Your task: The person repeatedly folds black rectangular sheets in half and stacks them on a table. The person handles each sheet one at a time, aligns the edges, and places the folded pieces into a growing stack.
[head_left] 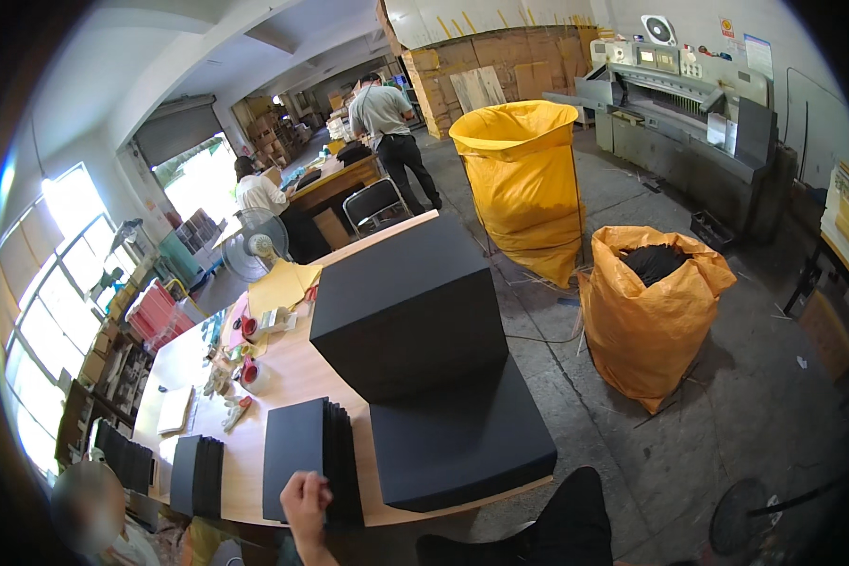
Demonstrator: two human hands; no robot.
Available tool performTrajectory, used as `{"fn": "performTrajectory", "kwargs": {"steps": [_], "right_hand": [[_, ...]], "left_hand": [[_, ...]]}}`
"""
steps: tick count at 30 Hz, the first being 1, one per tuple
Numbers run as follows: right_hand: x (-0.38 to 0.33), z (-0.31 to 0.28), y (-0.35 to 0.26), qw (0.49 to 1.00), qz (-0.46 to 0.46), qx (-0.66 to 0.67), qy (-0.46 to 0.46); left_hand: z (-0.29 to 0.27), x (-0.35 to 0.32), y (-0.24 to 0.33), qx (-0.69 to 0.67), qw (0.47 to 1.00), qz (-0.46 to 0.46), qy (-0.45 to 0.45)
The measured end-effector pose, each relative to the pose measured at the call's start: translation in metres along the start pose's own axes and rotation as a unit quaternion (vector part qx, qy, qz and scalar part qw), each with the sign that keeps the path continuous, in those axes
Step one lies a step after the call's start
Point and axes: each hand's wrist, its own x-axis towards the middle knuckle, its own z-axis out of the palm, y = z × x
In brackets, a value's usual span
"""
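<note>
Head view shows your one visible hand [306,500] at the lower middle of the frame, resting on the near edge of a stack of thin black sheets [311,459] that stands on edge on the wooden tabletop [292,373]. It comes up from the lower edge left of centre, so I take it for your left hand, though the fisheye rim makes that uncertain. Your fingers are curled over the top edge of the sheets, closed on them rather than spread; your other hand is out of the frame.

The sheets stand on edge near the tabletop's front edge. If you pull the front ones toward you without steadying the rest, the row could fan out and slide off onto the floor.

Just right of your hand, a flat black slab [462,441] overhangs the tabletop's near right corner, and a tall black block [407,307] sits on its far part. A knock from your elbow or knee could shift that slab, and the overhang could let it tip.

A second, smaller stack of black sheets [196,474] stands at lower left, near enough to be toppled by a wide sweep. Farther back, tape rolls [251,327] and yellow paper [283,285] clutter the surface, leaving little room to lay sheets down flat.
</note>
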Motion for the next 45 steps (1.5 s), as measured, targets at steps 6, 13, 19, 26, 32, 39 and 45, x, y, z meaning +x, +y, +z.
{"fn": "performTrajectory", "kwargs": {"steps": [6,13,19,26,32,39,45], "right_hand": [[0.036,0.011,0.057,0.997,0.048,-0.059,-0.023],[0.055,-0.032,-0.035,0.906,-0.269,-0.191,0.265],[-0.205,-0.049,-0.318,0.842,-0.514,-0.011,0.164],[-0.246,-0.039,-0.368,0.830,-0.516,-0.160,0.140],[-0.252,0.010,-0.396,0.737,-0.612,-0.064,0.281],[-0.257,0.006,-0.413,0.790,-0.598,0.020,0.135],[-0.247,0.004,-0.415,0.831,-0.457,0.286,-0.134]], "left_hand": [[0.130,-0.002,0.065,0.074,0.952,0.174,-0.242],[0.184,0.005,0.052,0.130,0.875,0.343,-0.316],[0.188,0.006,0.048,0.117,0.879,0.329,-0.326],[0.186,0.010,0.044,0.051,0.892,0.344,-0.290],[0.187,0.011,0.040,-0.002,0.900,0.339,-0.275],[0.183,0.014,0.036,-0.003,0.897,0.327,-0.299],[0.178,0.017,0.041,-0.043,0.875,0.320,-0.360]]}}
